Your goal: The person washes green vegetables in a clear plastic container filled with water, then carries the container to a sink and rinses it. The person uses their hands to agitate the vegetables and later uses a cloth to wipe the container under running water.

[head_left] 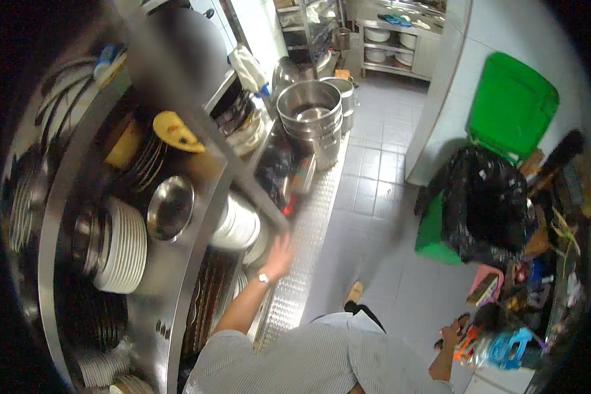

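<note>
My left hand [278, 258], with a wristwatch, reaches forward beside the low end of a steel shelf post [256, 189]. Its blurred fingers look spread, with nothing seen in them; whether they touch the post is unclear. Just left of it, a stack of white plates [237, 224] sits on a lower shelf. My right hand [450, 335] hangs low at my other side, near a dark object [464, 322] and an orange item [467, 344]. Whether it holds either cannot be made out.
Steel shelves [189, 276] at left carry plates [123, 248], a metal bowl [171, 208] and a yellow dish [177, 132]. Large steel pots [310, 111] stand ahead on a textured metal ledge [320, 207]. At right are a green bin [436, 236] with a black liner [458, 212], and clutter.
</note>
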### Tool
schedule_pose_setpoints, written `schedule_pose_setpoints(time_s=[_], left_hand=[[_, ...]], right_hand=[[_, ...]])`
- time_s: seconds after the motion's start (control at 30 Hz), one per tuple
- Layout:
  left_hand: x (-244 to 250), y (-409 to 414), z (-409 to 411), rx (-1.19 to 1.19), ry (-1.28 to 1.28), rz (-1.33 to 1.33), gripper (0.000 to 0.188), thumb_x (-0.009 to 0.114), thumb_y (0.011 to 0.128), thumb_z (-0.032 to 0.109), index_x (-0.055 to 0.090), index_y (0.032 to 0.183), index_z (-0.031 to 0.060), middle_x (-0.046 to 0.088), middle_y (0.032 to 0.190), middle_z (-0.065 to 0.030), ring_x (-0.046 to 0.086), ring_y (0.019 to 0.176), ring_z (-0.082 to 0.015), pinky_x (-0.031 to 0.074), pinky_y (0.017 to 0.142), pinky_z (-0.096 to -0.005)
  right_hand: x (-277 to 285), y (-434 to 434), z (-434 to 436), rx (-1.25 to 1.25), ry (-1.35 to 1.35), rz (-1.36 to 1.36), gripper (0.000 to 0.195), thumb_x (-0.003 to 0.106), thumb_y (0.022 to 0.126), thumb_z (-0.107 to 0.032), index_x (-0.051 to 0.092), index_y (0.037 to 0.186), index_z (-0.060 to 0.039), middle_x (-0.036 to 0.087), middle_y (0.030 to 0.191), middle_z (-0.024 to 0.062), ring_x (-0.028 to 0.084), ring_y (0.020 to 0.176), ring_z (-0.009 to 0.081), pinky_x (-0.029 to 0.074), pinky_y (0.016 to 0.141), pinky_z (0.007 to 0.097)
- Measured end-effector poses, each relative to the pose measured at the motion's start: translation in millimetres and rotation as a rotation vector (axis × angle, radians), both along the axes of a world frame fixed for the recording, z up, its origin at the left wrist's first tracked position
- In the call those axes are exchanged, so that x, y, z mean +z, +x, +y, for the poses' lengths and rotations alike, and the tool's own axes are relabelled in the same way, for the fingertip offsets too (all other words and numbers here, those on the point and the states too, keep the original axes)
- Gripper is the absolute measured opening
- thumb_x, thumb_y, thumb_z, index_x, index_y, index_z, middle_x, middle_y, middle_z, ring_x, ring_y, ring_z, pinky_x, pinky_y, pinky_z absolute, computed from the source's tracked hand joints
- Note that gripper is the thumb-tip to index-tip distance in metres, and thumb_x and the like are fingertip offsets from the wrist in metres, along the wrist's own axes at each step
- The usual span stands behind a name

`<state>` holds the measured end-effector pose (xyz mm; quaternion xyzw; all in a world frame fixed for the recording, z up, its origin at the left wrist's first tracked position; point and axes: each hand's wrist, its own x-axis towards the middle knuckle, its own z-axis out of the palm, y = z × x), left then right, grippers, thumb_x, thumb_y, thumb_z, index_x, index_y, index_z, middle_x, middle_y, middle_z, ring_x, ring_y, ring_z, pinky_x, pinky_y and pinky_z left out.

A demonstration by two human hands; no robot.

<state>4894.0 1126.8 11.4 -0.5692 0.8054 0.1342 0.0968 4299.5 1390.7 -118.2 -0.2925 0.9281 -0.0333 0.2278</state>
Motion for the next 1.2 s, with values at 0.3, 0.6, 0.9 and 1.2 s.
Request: schedule_pose_setpoints(time_s=[0.3,0.6,0.9,1.2], left_hand=[[24.9,39.3,-197.2,0.321,-0.138,0.472,0.044,0.063,0.073,0.021,0.051,0.111,0.0012,0.042,0.123,-0.0202,0.043,0.112,-0.0309,0.036,0.093,-0.0344],[157.7,65.1,-536.9,1.136,-1.222,0.346,0.043,0.054,0.080,0.026,0.049,0.102,-0.0101,0.051,0.102,-0.0257,0.051,0.091,-0.0372,0.040,0.080,-0.0423],[225.0,19.5,-538.2,1.357,-0.841,1.587,0.035,0.049,0.084,0.017,0.048,0.110,-0.0071,0.056,0.106,-0.0144,0.056,0.093,-0.0222,0.044,0.080,-0.0309],[162.2,43.0,-565.1,0.952,-1.278,1.898,0.043,0.044,0.087,0.028,0.046,0.116,-0.0034,0.055,0.111,-0.0125,0.055,0.096,-0.0203,0.046,0.081,-0.0306]], right_hand=[[145.6,27.7,-440.2,-0.122,-0.770,-1.301,0.048,0.059,0.080,-0.021,0.043,0.122,-0.0052,0.054,0.108,0.0083,0.056,0.092,0.0167,0.045,0.079,0.0305],[161.5,79.9,-716.8,0.850,-0.480,-0.138,0.030,0.057,0.078,-0.011,0.053,0.105,0.0016,0.056,0.101,0.0162,0.053,0.094,0.0332,0.043,0.081,0.0380],[212.0,256.3,-940.9,1.203,-0.823,-0.703,0.018,0.059,0.077,-0.004,0.059,0.095,-0.0005,0.061,0.092,0.0126,0.060,0.083,0.0225,0.047,0.074,0.0306],[344.8,546.4,-964.4,0.850,0.066,-2.402,0.024,0.050,0.087,-0.023,0.056,0.090,-0.0001,0.060,0.083,0.0098,0.058,0.077,0.0166,0.047,0.072,0.0278]])
